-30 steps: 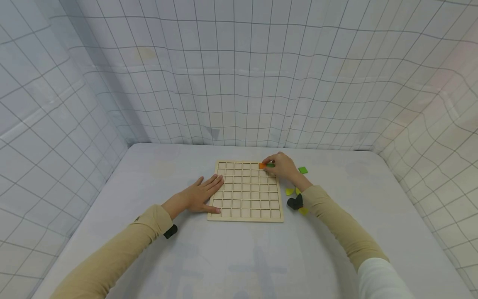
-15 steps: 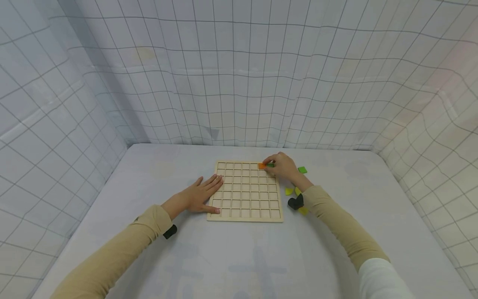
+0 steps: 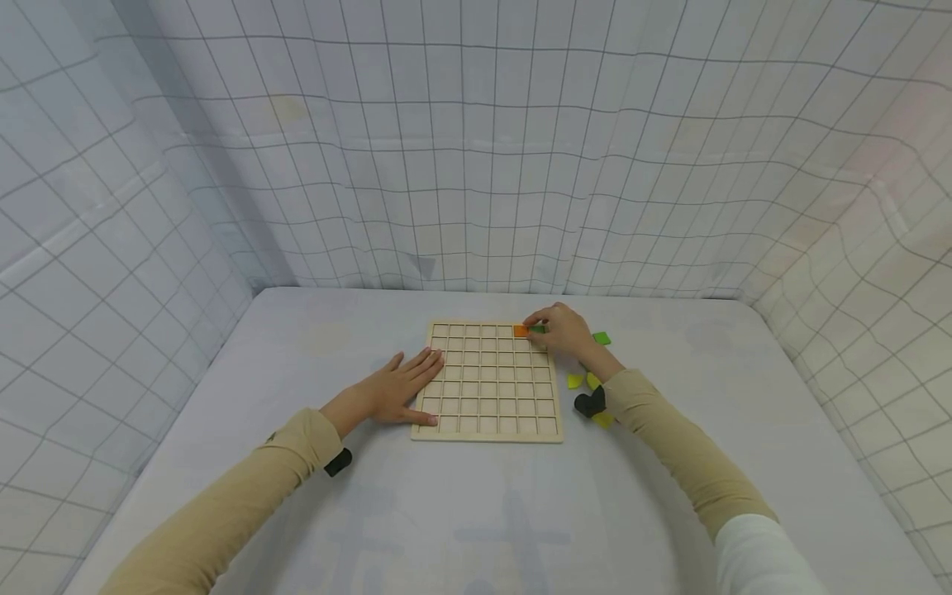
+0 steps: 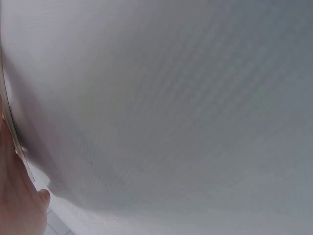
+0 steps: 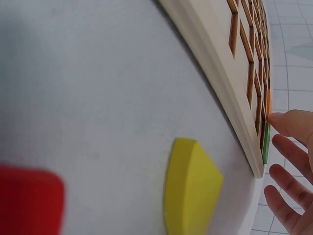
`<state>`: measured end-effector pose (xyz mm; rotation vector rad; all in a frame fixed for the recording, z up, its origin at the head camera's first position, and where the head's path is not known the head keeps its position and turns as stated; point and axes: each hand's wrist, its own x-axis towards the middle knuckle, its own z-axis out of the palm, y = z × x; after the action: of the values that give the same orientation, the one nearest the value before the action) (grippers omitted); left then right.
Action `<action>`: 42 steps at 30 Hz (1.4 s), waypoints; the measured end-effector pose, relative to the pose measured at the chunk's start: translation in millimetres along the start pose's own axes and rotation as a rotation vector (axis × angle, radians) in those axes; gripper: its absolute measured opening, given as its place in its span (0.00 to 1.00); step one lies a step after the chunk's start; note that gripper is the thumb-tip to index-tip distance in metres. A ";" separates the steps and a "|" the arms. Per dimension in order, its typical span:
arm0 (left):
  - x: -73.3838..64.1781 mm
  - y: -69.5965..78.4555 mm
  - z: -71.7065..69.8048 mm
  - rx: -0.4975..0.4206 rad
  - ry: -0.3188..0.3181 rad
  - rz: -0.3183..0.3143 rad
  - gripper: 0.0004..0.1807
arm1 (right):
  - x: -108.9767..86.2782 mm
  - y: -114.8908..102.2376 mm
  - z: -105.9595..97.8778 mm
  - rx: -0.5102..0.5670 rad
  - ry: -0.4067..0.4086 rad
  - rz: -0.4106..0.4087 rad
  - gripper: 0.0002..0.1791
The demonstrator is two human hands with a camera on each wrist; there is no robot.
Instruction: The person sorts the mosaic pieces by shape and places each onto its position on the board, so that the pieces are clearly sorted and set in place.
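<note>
My left hand (image 3: 402,388) lies flat with fingers spread on the left edge of a wooden grid board (image 3: 487,436); part of it shows at the left wrist view's lower left. My right hand (image 3: 563,332) is over the board's far right corner, its thumb and index finger pinching at an orange square tile (image 3: 520,330) in the top row. Right beside that, in the corner cell, sits a green tile (image 3: 537,329), partly covered by the fingers. In the right wrist view the thumb touches where the orange and green tiles meet, and the other fingers (image 5: 288,183) stay apart.
Right of the board lie another green tile (image 3: 602,338) and several yellow pieces (image 3: 575,381), one (image 5: 193,188) large in the right wrist view. A blurred red shape (image 5: 29,200) fills that view's lower left corner. White gridded curtains (image 3: 476,165) enclose the white table (image 3: 446,512).
Both hands keep their places on the board, and the tiles stay where they were. The head view has shifted very slightly.
</note>
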<state>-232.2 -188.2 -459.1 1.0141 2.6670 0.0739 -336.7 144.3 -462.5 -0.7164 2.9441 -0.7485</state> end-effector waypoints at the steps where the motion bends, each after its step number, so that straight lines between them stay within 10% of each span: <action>1: 0.0 0.3 0.0 -0.003 0.003 0.004 0.56 | 0.1 0.9 0.0 -0.006 0.004 0.004 0.14; 42: 4.2 -7.3 11.5 0.018 0.026 -0.005 0.56 | -52.7 54.3 -40.9 -0.052 0.127 0.102 0.15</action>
<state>-236.6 -191.5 -472.3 1.0184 2.6985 0.0618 -318.0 228.0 -456.0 -0.5361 3.0968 -0.7379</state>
